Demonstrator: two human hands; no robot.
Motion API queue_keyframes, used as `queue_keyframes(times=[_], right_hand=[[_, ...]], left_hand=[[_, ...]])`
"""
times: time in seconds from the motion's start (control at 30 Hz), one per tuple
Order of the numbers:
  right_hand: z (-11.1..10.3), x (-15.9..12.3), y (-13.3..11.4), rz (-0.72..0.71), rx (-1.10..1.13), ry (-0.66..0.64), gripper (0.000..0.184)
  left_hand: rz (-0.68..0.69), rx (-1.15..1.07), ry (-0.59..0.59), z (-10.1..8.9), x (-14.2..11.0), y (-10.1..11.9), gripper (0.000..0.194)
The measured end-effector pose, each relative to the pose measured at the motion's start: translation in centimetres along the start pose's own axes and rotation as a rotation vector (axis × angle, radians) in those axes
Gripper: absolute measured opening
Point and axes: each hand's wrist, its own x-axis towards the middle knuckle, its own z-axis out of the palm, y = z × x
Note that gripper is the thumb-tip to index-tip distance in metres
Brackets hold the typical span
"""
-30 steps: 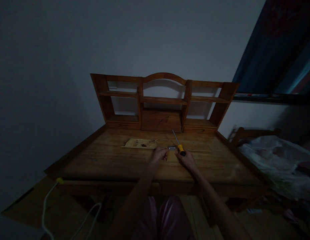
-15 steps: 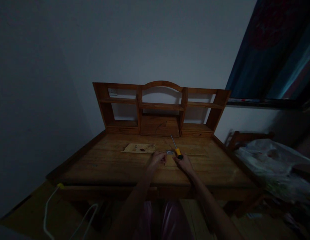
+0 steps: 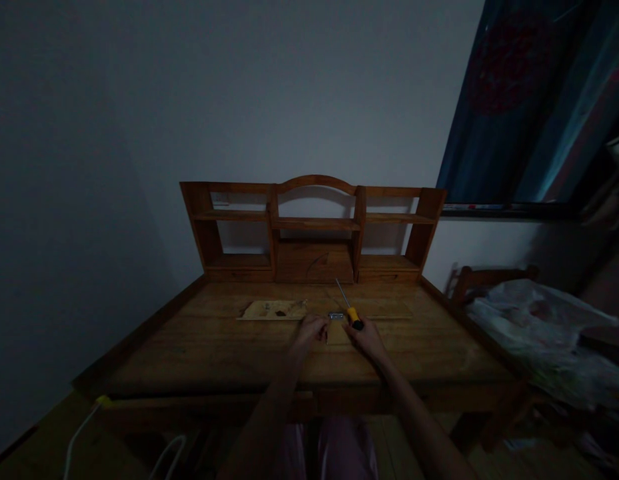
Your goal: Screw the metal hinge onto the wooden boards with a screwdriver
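My right hand (image 3: 366, 337) is closed round the yellow and black handle of a screwdriver (image 3: 354, 317). Its metal shaft slants up and left, the tip pointing away toward the back of the desk. My left hand (image 3: 309, 331) is close by on the left, fingers curled together near the desk top. Whether it pinches something small is too dark to tell. A small shiny metal piece (image 3: 336, 315) lies between the hands, just beyond my fingertips. Left of it rests a thin, pale wooden strip (image 3: 272, 309) with a dark spot and ragged ends.
The wooden desk (image 3: 209, 353) carries a shelf unit (image 3: 316, 223) along its back edge, against the wall. A plastic bag (image 3: 529, 313) is piled at the right. At the front left corner there is a yellow piece (image 3: 103, 401) with a white cord (image 3: 75, 433).
The camera has tilted and turned slightly, so the desk sits lower in view. Both hands keep nearly the same place over the desk, the screwdriver still in the right one.
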Motion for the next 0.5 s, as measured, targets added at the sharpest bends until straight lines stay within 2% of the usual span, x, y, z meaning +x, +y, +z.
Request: queue_keyframes(times=[0.17, 0.5], right_hand=[[0.23, -0.41, -0.28, -0.008, -0.002, 0.054, 0.033], [0.07, 0.02, 0.63, -0.006, -0.037, 0.086, 0.041]], left_hand=[[-0.044, -0.033, 0.016, 0.14, -0.16, 0.13, 0.027], [0.047, -0.032, 0.055, 0.55, -0.71, 0.11, 0.025]])
